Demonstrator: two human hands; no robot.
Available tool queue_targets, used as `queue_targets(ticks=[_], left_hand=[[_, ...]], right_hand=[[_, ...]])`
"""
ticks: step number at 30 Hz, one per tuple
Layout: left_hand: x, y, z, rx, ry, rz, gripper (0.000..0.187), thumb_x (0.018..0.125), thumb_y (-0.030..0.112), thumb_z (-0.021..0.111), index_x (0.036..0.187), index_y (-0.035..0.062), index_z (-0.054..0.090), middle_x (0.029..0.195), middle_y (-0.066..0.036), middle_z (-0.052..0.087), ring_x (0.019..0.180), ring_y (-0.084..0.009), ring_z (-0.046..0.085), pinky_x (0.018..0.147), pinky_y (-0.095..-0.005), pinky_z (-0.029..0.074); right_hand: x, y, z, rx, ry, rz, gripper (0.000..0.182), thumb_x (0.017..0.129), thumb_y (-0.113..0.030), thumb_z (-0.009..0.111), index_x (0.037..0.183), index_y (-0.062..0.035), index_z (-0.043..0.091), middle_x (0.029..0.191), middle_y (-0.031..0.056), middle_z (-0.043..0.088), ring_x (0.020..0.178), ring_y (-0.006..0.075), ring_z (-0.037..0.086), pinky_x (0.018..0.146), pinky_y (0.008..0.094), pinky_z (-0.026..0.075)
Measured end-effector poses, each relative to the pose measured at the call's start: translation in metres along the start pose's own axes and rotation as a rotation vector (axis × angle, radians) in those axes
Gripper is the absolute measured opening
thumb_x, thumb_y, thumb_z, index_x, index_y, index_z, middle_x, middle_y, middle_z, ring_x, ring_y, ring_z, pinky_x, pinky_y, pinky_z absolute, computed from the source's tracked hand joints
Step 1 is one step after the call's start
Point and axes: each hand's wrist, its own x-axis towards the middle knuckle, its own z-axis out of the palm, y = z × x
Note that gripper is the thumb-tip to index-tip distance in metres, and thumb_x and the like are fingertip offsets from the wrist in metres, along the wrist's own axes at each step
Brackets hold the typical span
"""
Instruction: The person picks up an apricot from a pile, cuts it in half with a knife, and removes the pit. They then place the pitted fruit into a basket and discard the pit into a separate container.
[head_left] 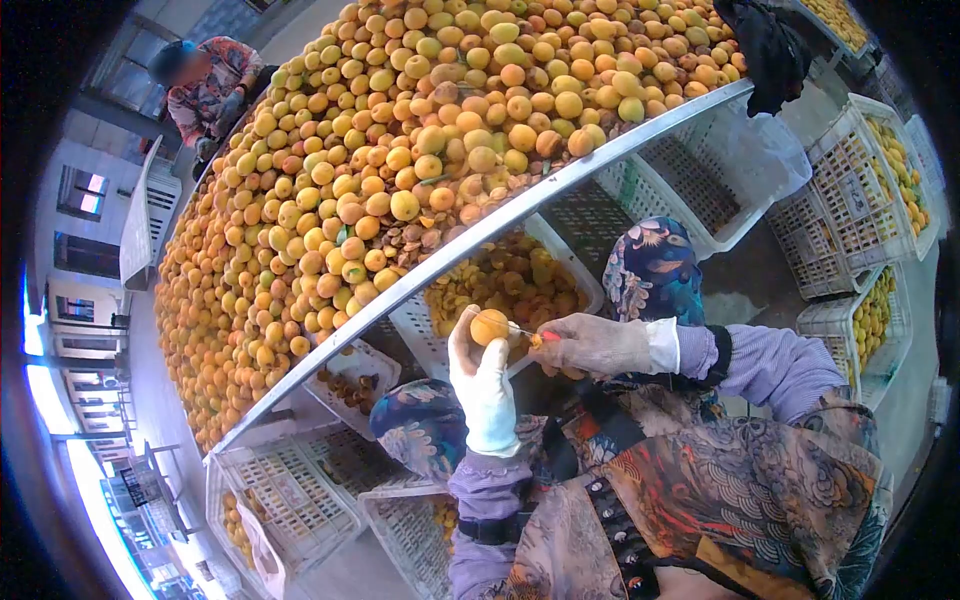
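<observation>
My gloved left hand (484, 385) grips a whole-looking orange-yellow apricot (489, 327) between thumb and fingers. From the right, my gloved right hand (600, 345) is closed around a small knife (548, 337) with a red handle. Its thin blade points left and meets the apricot's right side. A bit of orange flesh shows near the handle. Below and behind both hands, between my knees, a white crate (412, 322) holds cut apricot pieces (510, 275).
A sloping heap of apricots (400, 150) fills the table, bounded by a metal edge (480, 238) in front of me. White crates (285, 490) stand at lower left; stacked crates (825, 215) with fruit stand right. Black cloth (775, 60) hangs at the corner. Another person (210, 90) is at far left.
</observation>
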Motion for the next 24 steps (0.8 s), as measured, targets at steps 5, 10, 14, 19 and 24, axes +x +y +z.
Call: queue_targets(ticks=[5,10,14,19,24], left_hand=[[0.002,-0.008,-0.004,-0.016,0.007,-0.045,0.046,0.085,0.009,0.056,0.127,0.0006,0.038,0.114,-0.014,0.051,0.097,-0.0217,0.056,0.090,-0.0349,0.045],[0.002,-0.009,-0.003,0.006,0.014,-0.044,0.044,0.086,0.009,0.056,0.126,0.0005,0.038,0.112,-0.014,0.051,0.096,-0.0220,0.057,0.089,-0.0353,0.045],[0.004,-0.011,-0.003,-0.036,0.052,-0.057,0.043,0.085,0.007,0.056,0.124,-0.0007,0.040,0.111,-0.014,0.052,0.097,-0.0204,0.057,0.088,-0.0326,0.046],[0.004,-0.016,-0.008,0.007,0.052,-0.075,0.042,0.087,0.009,0.055,0.125,0.0000,0.039,0.113,-0.014,0.052,0.097,-0.0217,0.058,0.087,-0.0338,0.047],[0.001,-0.013,-0.003,0.042,0.038,-0.130,0.040,0.089,0.015,0.054,0.124,0.0007,0.041,0.109,-0.012,0.055,0.096,-0.0207,0.058,0.085,-0.0311,0.047]], right_hand=[[0.006,0.016,-0.001,-0.016,-0.001,0.140,0.038,0.088,-0.047,0.048,0.075,-0.0114,0.051,0.053,-0.0037,0.041,0.043,0.0061,0.037,0.037,0.0223,0.028],[0.006,0.017,-0.004,-0.039,-0.017,0.158,0.043,0.087,-0.054,0.046,0.077,-0.0126,0.051,0.052,-0.0048,0.039,0.038,0.0055,0.033,0.033,0.0223,0.025],[0.003,0.021,-0.005,0.048,-0.120,0.176,0.046,0.085,-0.058,0.046,0.077,-0.0126,0.051,0.052,-0.0056,0.038,0.037,0.0049,0.032,0.032,0.0222,0.025],[0.002,0.016,-0.006,0.011,-0.084,0.252,0.047,0.085,-0.059,0.045,0.077,-0.0126,0.051,0.052,-0.0066,0.037,0.036,0.0042,0.031,0.031,0.0218,0.024],[0.008,0.028,-0.005,0.018,-0.069,0.199,0.047,0.086,-0.058,0.044,0.075,-0.0129,0.050,0.053,-0.0064,0.039,0.036,0.0041,0.031,0.031,0.0217,0.023]])
